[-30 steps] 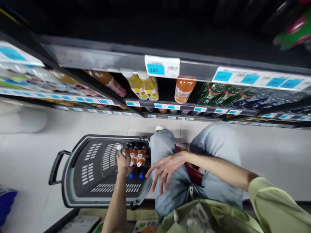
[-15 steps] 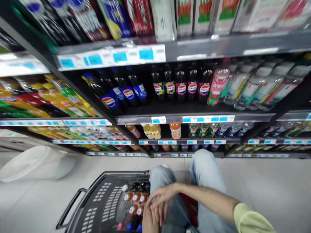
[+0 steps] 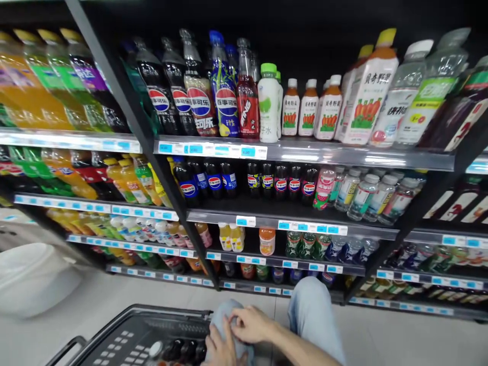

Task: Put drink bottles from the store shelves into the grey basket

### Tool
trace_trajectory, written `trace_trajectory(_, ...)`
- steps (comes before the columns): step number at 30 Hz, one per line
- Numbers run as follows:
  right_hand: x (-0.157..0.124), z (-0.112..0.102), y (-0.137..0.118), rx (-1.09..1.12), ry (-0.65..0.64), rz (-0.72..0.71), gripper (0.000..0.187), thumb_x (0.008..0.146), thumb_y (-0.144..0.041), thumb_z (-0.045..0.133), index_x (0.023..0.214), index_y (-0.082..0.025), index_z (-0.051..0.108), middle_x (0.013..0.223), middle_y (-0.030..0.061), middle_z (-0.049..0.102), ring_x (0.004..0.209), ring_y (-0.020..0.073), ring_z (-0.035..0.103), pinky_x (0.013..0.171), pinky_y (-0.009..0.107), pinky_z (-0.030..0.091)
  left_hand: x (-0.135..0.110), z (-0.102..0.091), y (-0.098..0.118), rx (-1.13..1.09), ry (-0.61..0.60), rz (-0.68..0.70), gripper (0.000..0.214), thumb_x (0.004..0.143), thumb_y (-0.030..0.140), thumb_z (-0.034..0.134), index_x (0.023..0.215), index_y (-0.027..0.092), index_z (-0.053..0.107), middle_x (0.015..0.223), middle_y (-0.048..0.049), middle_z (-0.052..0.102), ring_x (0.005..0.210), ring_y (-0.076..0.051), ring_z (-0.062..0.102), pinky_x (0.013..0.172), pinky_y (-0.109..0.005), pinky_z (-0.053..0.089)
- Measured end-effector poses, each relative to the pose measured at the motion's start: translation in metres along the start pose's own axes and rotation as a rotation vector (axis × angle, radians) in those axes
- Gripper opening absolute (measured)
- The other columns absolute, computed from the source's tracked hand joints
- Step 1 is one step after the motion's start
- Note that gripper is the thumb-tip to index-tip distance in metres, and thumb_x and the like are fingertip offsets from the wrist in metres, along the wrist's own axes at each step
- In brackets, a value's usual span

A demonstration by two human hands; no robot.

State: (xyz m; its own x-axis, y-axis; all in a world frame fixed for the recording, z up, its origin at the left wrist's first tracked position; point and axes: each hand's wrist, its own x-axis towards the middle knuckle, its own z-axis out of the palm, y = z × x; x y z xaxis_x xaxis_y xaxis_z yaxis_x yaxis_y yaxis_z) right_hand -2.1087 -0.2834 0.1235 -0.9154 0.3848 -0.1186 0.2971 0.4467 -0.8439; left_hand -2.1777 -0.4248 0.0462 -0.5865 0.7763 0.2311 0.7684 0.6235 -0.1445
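My left hand (image 3: 221,343) rests over the left knee (image 3: 224,309), its fingers spread and holding nothing I can see. My right hand (image 3: 253,325) reaches across from the right with curled fingers, its fingertips pinched together against the fingers of my left hand. Whatever may be between those fingertips is too small to make out. Just left of the hands stands a dark grey shopping basket (image 3: 127,320) with slotted sides. Inside it are several bottles with dark caps (image 3: 188,349) and one white-capped bottle (image 3: 155,349), cut off by the lower edge.
Tall black shelves of drinks face me. Big cola bottles (image 3: 156,96) and vegetable juice bottles (image 3: 369,94) stand on the upper shelf (image 3: 316,152), with small cola bottles (image 3: 281,179) below. A whitish tub (image 3: 34,279) sits at far left. My right knee (image 3: 312,305) is near the lowest shelf.
My view has tilted up, so more of the upper shelves shows and the basket sits lower. My right hand has gone from lying loosely across the left one to pinching at its fingers.
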Motion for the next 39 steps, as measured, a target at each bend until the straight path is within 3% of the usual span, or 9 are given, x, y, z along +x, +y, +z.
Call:
trace_trajectory(3,0.003,-0.009,0.004,0.001,0.152,-0.050,0.030,0.084,-0.016,0.063,0.106,-0.026,0.080,0.086,-0.0011,0.081,0.079,0.0189,0.076,0.074,0.024,0.055,0.037,-0.010,0.004,-0.078,-0.120,-0.031,0.078,0.084,0.040,0.069,0.157,0.016,0.057,0.152,-0.0322,0.057,0.132,-0.051,0.058,0.068,-0.053,0.066)
trace_trajectory(6,0.005,-0.017,0.008,0.083,0.304,-0.098,0.025,0.086,-0.016,0.062,0.101,-0.025,0.079,0.095,0.0013,0.081,0.085,0.0197,0.076,0.071,0.025,0.054,0.067,-0.019,0.006,-0.199,-0.227,-0.063,0.068,0.092,0.038,0.063,0.156,0.019,0.058,0.155,-0.0282,0.055,0.133,-0.046,0.059,0.078,-0.050,0.064)
trace_trajectory(12,0.002,-0.055,0.009,0.164,0.571,-0.204,0.018,0.093,-0.022,0.058,0.096,-0.022,0.075,0.097,0.0057,0.079,0.092,0.0225,0.076,0.074,0.029,0.057,0.094,-0.034,0.004,-0.325,-0.363,-0.109,0.053,0.097,0.034,0.054,0.145,0.014,0.065,0.149,-0.0225,0.059,0.131,-0.038,0.057,0.093,-0.045,0.056)
trace_trajectory(18,0.008,-0.148,-0.029,0.047,0.837,-0.336,0.019,0.094,-0.028,0.061,0.107,-0.022,0.072,0.108,0.0077,0.076,0.093,0.0217,0.072,0.088,0.037,0.058,0.094,-0.036,0.004,-0.355,-0.369,-0.095,0.048,0.101,0.033,0.045,0.140,0.014,0.065,0.145,-0.0225,0.060,0.129,-0.037,0.059,0.090,-0.043,0.056)
trace_trajectory(24,0.042,-0.248,-0.087,0.012,1.175,-0.349,0.041,0.090,-0.038,0.068,0.126,-0.022,0.058,0.128,0.0119,0.067,0.109,0.0237,0.068,0.088,0.038,0.058,0.092,-0.031,0.005,-0.380,-0.312,-0.109,0.046,0.101,0.031,0.043,0.136,0.012,0.068,0.137,-0.0229,0.063,0.124,-0.038,0.060,0.086,-0.046,0.058)
trace_trajectory(27,0.064,-0.289,-0.098,-0.053,1.283,-0.275,0.057,0.083,-0.042,0.072,0.132,-0.021,0.051,0.137,0.0164,0.061,0.112,0.0263,0.067,0.089,0.040,0.058,0.090,-0.028,0.006,-0.400,-0.285,-0.114,0.046,0.101,0.031,0.044,0.133,0.012,0.070,0.133,-0.0235,0.064,0.122,-0.039,0.060,0.083,-0.047,0.058)
trace_trajectory(31,0.086,-0.324,-0.099,-0.181,1.319,-0.037,0.073,0.077,-0.037,0.074,0.141,-0.013,0.047,0.146,0.0244,0.055,0.123,0.0333,0.064,0.105,0.047,0.054,0.090,-0.027,0.007,-0.402,-0.269,-0.122,0.046,0.101,0.030,0.045,0.134,0.012,0.071,0.134,-0.0233,0.064,0.122,-0.039,0.061,0.084,-0.048,0.059)
trace_trajectory(35,0.095,-0.330,-0.105,-0.435,1.255,0.196,0.084,0.085,-0.042,0.071,0.155,-0.009,0.037,0.153,0.0281,0.053,0.131,0.0419,0.063,0.108,0.053,0.052,0.090,-0.030,0.008,-0.419,-0.284,-0.130,0.046,0.100,0.028,0.045,0.134,0.010,0.071,0.135,-0.0249,0.064,0.122,-0.040,0.061,0.085,-0.052,0.058)
trace_trajectory(39,0.100,-0.327,-0.117,-0.538,1.224,0.350,0.091,0.090,-0.047,0.071,0.161,-0.007,0.030,0.151,0.0327,0.055,0.124,0.0459,0.069,0.104,0.057,0.054,0.089,-0.030,0.009,-0.434,-0.269,-0.127,0.045,0.100,0.026,0.044,0.130,0.009,0.073,0.134,-0.0262,0.065,0.121,-0.041,0.060,0.084,-0.054,0.058)
